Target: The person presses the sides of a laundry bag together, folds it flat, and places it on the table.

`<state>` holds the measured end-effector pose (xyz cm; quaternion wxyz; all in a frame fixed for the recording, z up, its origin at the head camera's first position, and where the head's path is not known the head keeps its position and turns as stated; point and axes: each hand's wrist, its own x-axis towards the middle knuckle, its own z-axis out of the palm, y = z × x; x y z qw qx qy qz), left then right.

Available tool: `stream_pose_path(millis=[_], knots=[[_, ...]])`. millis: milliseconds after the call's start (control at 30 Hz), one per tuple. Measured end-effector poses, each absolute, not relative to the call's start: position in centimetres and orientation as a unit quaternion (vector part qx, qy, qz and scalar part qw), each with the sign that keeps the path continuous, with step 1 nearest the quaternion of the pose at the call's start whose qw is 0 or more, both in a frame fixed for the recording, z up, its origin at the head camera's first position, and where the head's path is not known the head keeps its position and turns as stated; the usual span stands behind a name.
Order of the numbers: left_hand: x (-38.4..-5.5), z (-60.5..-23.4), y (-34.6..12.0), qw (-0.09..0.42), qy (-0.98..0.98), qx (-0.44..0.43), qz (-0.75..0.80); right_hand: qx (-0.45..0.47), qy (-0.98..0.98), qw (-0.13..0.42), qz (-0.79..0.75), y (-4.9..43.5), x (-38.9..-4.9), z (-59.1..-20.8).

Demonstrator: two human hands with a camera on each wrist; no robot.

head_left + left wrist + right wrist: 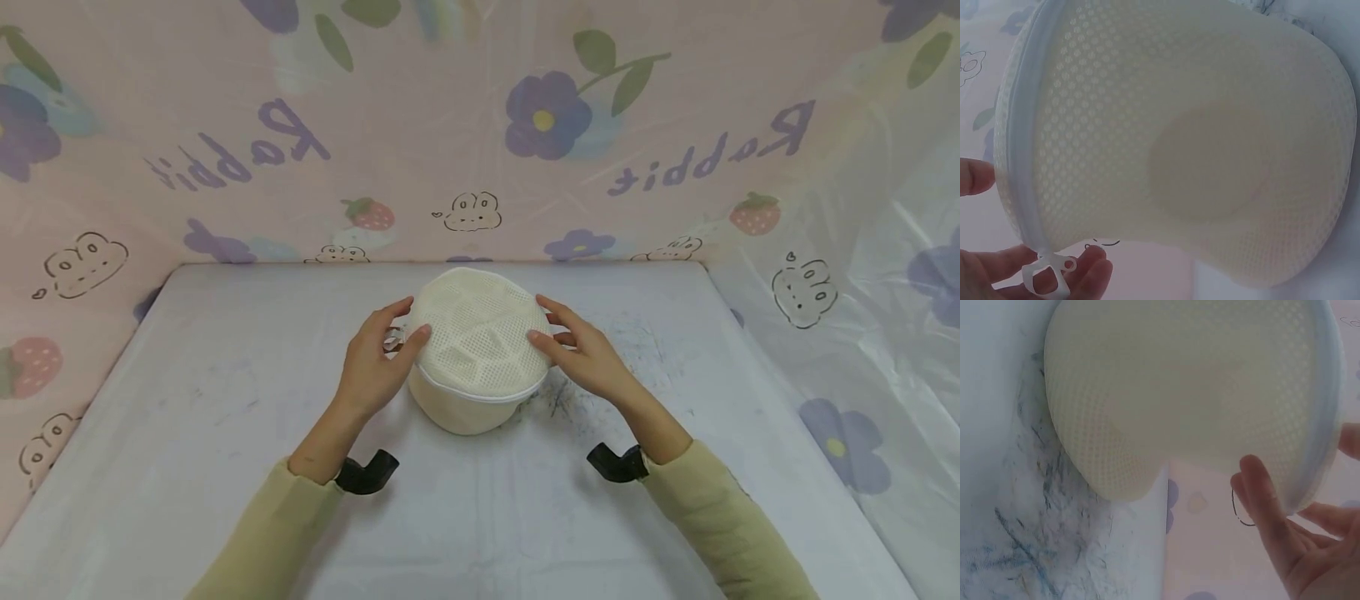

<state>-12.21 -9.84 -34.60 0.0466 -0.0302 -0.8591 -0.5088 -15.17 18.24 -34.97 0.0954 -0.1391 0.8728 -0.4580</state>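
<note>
Head view shows us one white mesh laundry bag (483, 329) at the middle of the tabletop (225, 408), its lidded top tilted toward us and its base apparently resting there. Our left grip (375, 358) pinches the left edge of the lid, thumb on top; our right grip (588, 354) pinches the right edge in the same way. We judge the step in hand to be steadying or settling the bag by its rim; the next move calls for even pressure from both sides, since the soft wall could fold, or for fingers on the zip pull (1054, 260) if the lid is to be opened. Counting, we find one bag, one zip pull beside our left fingers, two hands, two sleeves (258, 533) and two black wrist mounts (369, 475).
</note>
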Motion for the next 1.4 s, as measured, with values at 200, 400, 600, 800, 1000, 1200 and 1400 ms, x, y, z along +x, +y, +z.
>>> stream_pose_path(millis=[200,400,600,800,1000,1200,1400], knots=[[-12.2,-34.5,-9.6,0.036,-0.865,-0.039,-0.500,-0.133,0.871,0.101,-0.462,18.0,-15.3,-35.0],[-12.2,-34.4,-9.4,0.041,-0.867,-0.046,-0.494,-0.123,0.865,0.099,-0.476,17.7,-15.5,-34.9],[-12.1,-34.4,-9.3,0.035,-0.875,-0.031,-0.483,-0.107,0.868,0.101,-0.474,17.4,-15.5,-34.6],[-12.1,-34.3,-9.3,0.036,-0.880,-0.023,-0.473,-0.106,0.869,0.103,-0.472,17.1,-15.6,-34.3],[-12.2,-34.2,-9.2,0.035,-0.882,-0.018,-0.471,-0.101,0.867,0.110,-0.474,16.9,-15.6,-34.0],[-12.3,-34.2,-9.0,0.029,-0.884,-0.011,-0.466,-0.097,0.868,0.121,-0.472,16.7,-15.6,-33.7],[-12.3,-34.2,-9.2,0.026,-0.883,-0.006,-0.468,-0.092,0.870,0.124,-0.469,16.4,-15.6,-33.5]])
